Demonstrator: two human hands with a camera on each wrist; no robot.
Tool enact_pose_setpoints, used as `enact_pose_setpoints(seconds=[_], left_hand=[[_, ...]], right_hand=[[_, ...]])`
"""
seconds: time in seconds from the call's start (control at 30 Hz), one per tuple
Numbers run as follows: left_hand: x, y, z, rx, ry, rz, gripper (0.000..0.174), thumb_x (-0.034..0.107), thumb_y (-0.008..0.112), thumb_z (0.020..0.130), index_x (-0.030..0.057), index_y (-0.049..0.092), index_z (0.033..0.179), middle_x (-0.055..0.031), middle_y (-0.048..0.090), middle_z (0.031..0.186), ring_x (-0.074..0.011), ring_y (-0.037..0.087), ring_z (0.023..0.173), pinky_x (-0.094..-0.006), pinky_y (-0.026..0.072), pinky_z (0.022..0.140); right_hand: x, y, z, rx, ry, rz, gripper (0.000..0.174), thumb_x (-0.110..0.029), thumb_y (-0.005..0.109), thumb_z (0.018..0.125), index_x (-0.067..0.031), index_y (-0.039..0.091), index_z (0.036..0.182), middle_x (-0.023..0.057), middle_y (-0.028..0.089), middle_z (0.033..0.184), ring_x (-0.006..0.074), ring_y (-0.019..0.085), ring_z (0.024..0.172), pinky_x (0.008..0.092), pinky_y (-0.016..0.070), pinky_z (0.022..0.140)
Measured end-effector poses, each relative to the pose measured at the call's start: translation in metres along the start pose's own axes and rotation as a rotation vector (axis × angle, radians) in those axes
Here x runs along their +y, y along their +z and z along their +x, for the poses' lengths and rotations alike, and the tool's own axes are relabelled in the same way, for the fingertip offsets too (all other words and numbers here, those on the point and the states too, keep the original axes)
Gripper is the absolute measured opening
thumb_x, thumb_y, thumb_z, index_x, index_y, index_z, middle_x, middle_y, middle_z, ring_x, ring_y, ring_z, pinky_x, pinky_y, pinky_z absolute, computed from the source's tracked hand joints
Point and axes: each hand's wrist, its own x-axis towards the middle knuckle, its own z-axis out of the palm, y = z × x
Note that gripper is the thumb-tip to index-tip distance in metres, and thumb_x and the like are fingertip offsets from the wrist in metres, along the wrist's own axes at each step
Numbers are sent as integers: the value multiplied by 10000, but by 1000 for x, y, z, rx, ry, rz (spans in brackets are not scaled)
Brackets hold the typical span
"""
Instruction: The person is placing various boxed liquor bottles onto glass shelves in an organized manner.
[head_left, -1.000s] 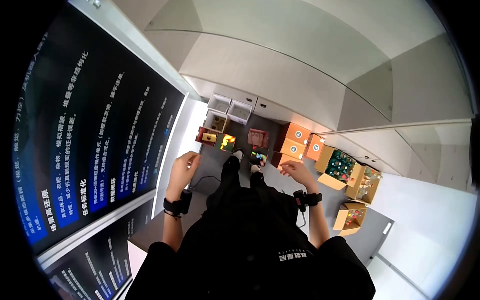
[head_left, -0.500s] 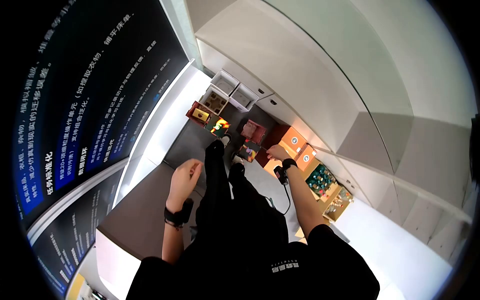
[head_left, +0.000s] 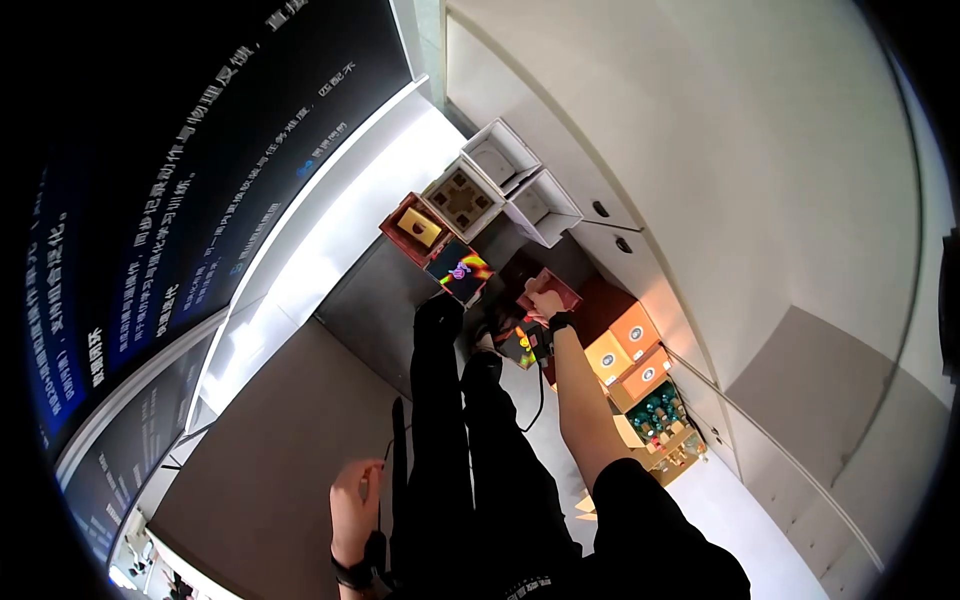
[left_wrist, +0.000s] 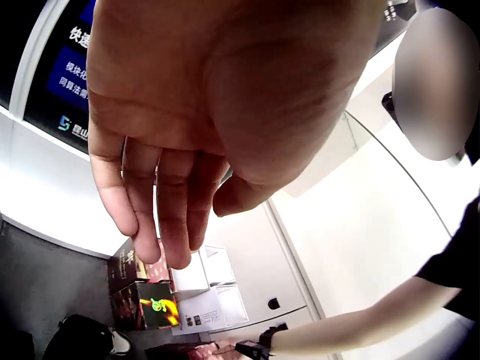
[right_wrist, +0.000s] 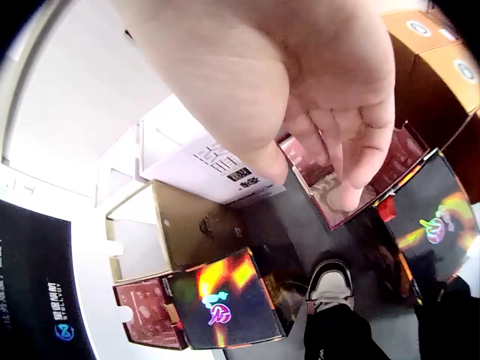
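Observation:
My right hand [head_left: 545, 300] is bent down over an open reddish box [head_left: 568, 290] on the floor. In the right wrist view the right hand's fingers hang over the inside of that reddish box [right_wrist: 330, 196], with nothing seen held between thumb and fingers. A black lid with a bright flame pattern [right_wrist: 431, 221] lies beside this box. My left hand [head_left: 355, 505] hangs beside the left leg, holding nothing. In the left wrist view the left hand [left_wrist: 217, 97] has loosely bent fingers pointing down.
A flame-patterned black box [head_left: 460, 272], a reddish box with a golden insert [head_left: 412, 228] and white open boxes [head_left: 545, 205] stand ahead. Orange boxes [head_left: 605, 358] and a carton of green bottles [head_left: 655, 415] are at right. A brown surface [head_left: 270, 440] lies left, cabinets [head_left: 590, 130] ahead.
My right hand has moved forward and down from near the orange boxes to the reddish box. The left hand has dropped back towards my body. The head view has turned and come closer to the boxes.

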Motion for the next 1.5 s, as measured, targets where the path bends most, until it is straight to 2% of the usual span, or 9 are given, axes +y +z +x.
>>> enact_pose_setpoints(seconds=[0.2, 0.3, 0.47, 0.57, 0.83, 1.2, 1.4, 1.47, 1.5], left_hand=[[-18, 13, 14, -43, -153, 26, 144, 24, 464, 869, -38, 591, 891, -134, 597, 778, -226, 612, 711, -310, 488, 634], [-25, 11, 21, -37, -147, 22, 137, 21, 470, 862, -40, 589, 893, -135, 597, 780, -223, 613, 714, -310, 486, 635], [-22, -3, 14, -31, -45, 37, 126, 27, 491, 853, -33, 589, 903, -132, 602, 788, -225, 611, 709, -306, 482, 622], [-11, -9, 12, -25, 83, 52, 123, 39, 502, 850, -24, 592, 905, -128, 606, 796, -229, 607, 703, -309, 480, 616], [85, -34, 9, 41, 548, 44, 108, 63, 560, 809, 13, 604, 894, -115, 604, 788, -244, 597, 702, -321, 478, 638], [222, -26, 11, -109, 1203, 540, 1109, 401, 790, 536, 37, 166, 1378, -190, 291, 1353, -383, 320, 1217, -461, 319, 972], [263, -13, -14, -70, 1294, 760, 1173, 428, 801, 484, 60, 152, 1390, -188, 242, 1367, -417, 282, 1221, -567, 284, 931], [267, -15, -7, -21, 1480, 593, 1168, 426, 796, 488, 68, 151, 1393, -185, 308, 1298, -393, 304, 1202, -561, 307, 901], [274, -20, -11, -46, 1507, 629, 1165, 428, 795, 492, 69, 151, 1394, -184, 351, 1223, -372, 348, 1163, -526, 333, 890]], right_hand=[[22, 34, 53, 65, -16, 22, 293, -282, 554, 809, 11, 550, 813, 121, 623, 726, 227, 636, 560, 325, 491, 421], [24, 39, 58, 331, -263, -376, 235, -212, 526, 780, 16, 529, 837, 223, 618, 760, 347, 633, 679, 417, 524, 600], [-7, 24, 4, 494, -86, -339, 246, -203, 487, 791, -8, 632, 832, 183, 650, 779, 314, 647, 709, 390, 524, 684], [17, -9, 4, 450, -381, -550, 299, -260, 495, 773, -1, 644, 783, 211, 627, 775, 361, 619, 778, 441, 501, 730], [-21, -78, -220, 419, -587, -321, 321, -278, 471, 825, -3, 613, 739, 168, 581, 559, 312, 616, 579, 400, 499, 623], [-57, -167, -500, 284, -990, -214, 267, -228, 571, 822, 28, 593, 751, 35, 474, 496, 97, 452, 416, 254, 372, 414], [-57, -179, -594, 166, -1049, 1, 215, -182, 535, 852, 11, 585, 772, -8, 441, 502, 70, 438, 413, 233, 348, 396], [-47, -187, -579, 205, -1334, -217, 224, -179, 527, 858, 2, 553, 729, -10, 423, 491, 62, 431, 409, 230, 350, 398], [-49, -182, -621, 140, -1159, -120, 250, -178, 518, 862, -6, 510, 681, -11, 410, 484, 58, 423, 403, 230, 349, 400]])
